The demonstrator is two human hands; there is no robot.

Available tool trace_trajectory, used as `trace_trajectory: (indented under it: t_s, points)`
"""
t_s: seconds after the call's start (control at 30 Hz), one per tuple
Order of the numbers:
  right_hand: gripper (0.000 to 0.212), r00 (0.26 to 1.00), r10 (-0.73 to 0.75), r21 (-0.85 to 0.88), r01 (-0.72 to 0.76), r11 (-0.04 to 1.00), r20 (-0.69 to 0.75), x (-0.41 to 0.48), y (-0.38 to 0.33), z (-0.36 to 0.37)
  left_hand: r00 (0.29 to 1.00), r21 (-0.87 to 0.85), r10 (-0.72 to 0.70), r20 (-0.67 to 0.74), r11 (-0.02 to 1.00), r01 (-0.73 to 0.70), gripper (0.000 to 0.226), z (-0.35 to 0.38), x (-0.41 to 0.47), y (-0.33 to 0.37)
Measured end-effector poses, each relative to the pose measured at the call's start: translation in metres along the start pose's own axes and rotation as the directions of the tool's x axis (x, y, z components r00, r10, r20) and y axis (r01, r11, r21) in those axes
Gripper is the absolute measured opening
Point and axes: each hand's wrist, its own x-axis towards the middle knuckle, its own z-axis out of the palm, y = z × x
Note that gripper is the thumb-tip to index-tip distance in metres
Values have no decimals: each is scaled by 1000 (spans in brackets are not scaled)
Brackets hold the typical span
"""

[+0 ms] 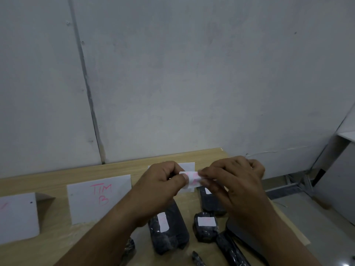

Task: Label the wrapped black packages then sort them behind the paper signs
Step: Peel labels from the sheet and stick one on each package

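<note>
Both hands are pinching a small white label (192, 179) above the worktop (57, 237), just right of the "TIM B" sign (99, 198). The left hand (161, 189) fingers (184, 177) are clamped on its left edge, the right hand (234, 181) fingers on its right. It probably needs peeling slowly, keeping it flat. The black packages (169, 233) are lying below the hands, right of the sign, three already labelled.

bench (57, 246): pale wood grain, light tan. wall (192, 73): plain grey-white, dark seam running down left side. paper signs: white, middle sign (99, 198) has pink handwriting "TIM B", left sign (17, 217) shows only a bit of pink. packages: shiny black wrap, long package (169, 231) and short package (205, 227) each carry white label. small slip (192, 179) between fingers: white with pink scribble, too blurry to read.
</note>
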Motion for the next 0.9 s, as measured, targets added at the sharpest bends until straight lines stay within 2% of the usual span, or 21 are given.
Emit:
trace_trajectory:
  t_s: [0.07, 0.13, 0.2, 0.33, 0.63, 0.77, 0.9]
  points:
    - [32, 1000, -8, 13, 8, 1000, 6, 0, 3, 0, 1000, -42, 17, 3, 999, -17, 2, -2, 0, -2]
    - [33, 1000, -13, 24, 13, 1000, 3, 0, 5, 1, 997, -60, 57, 45, 997, -54, 18, -6, -1, -4]
    - [36, 1000, -26, 26, 26, 999, 10, 0, 8, 1, 987, 6, 130, 98, 991, -131, 24, -10, -2, -5]
    - [39, 997, -62, 39, 60, 997, 41, 0, 10, 1, 963, 163, 222, 154, 955, -246, 14, -16, -4, -5]
    - [40, 980, -189, 84, 183, 980, 68, 4, 12, 1, 970, 181, 218, 105, 955, -234, 13, -18, -3, -10]
    - [43, 977, -203, 80, 197, 977, 69, 5, 12, -2, 965, 263, 238, 108, 929, -259, 10, -20, -3, -7]
    - [46, 975, -210, 85, 204, 975, 78, 5, 11, 0, 945, 397, 296, 140, 857, -328, 6, -22, -4, -6]
